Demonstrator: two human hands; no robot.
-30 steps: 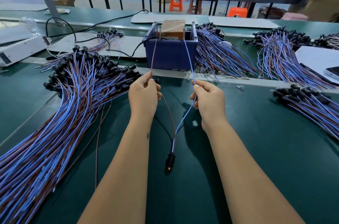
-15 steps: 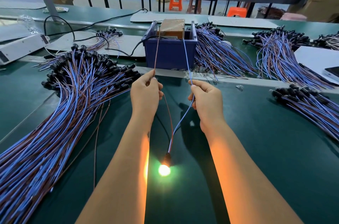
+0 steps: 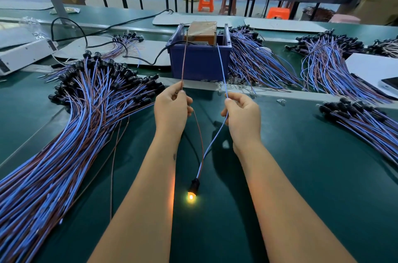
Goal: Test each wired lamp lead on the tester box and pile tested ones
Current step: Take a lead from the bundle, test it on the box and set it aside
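Lamp point(image 3: 190, 196) glow dimmer, two hands point(image 3: 171, 107) pinching two wires point(image 3: 223, 69)

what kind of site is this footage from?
Most likely a factory assembly or test line for small lamps. Big piles of identical wired leads cover the green bench, a tester box sits ahead, and long worktables with stools stand behind.

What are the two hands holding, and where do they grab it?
One lamp lead: the left hand pinches its brown wire, the right hand its blue wire, both far from the lit lamp.
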